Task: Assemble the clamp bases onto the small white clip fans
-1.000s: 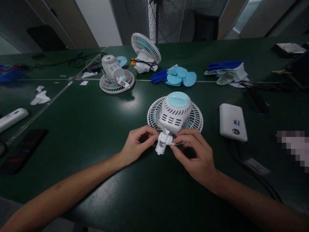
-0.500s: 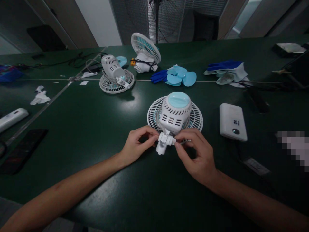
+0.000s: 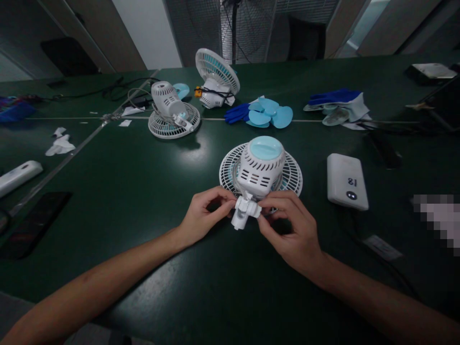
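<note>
A small white fan (image 3: pixel 259 172) with a light blue back cap lies grille-down on the dark green table, its clip bracket (image 3: pixel 241 211) pointing toward me. My left hand (image 3: pixel 206 211) pinches the left side of this white bracket with thumb and forefinger. On the other side, the thumb and fingers of my right hand (image 3: pixel 293 227) close on the knob (image 3: pixel 255 209) at the bracket's right end. A thin grey cord is looped around the fan's neck. My fingertips partly hide the bracket's two ends.
Behind stand a second fan (image 3: pixel 172 112) lying grille-down and a third fan (image 3: pixel 217 79) with a black cord. Light blue fan blades (image 3: pixel 269 113) rest beside a blue glove (image 3: pixel 237 113). A white power bank (image 3: pixel 347 181) is at right; a black phone (image 3: pixel 34 223) lies left.
My right hand has shifted very slightly left and its fingers have closed in on the knob. My left hand and the fan stay almost still.
</note>
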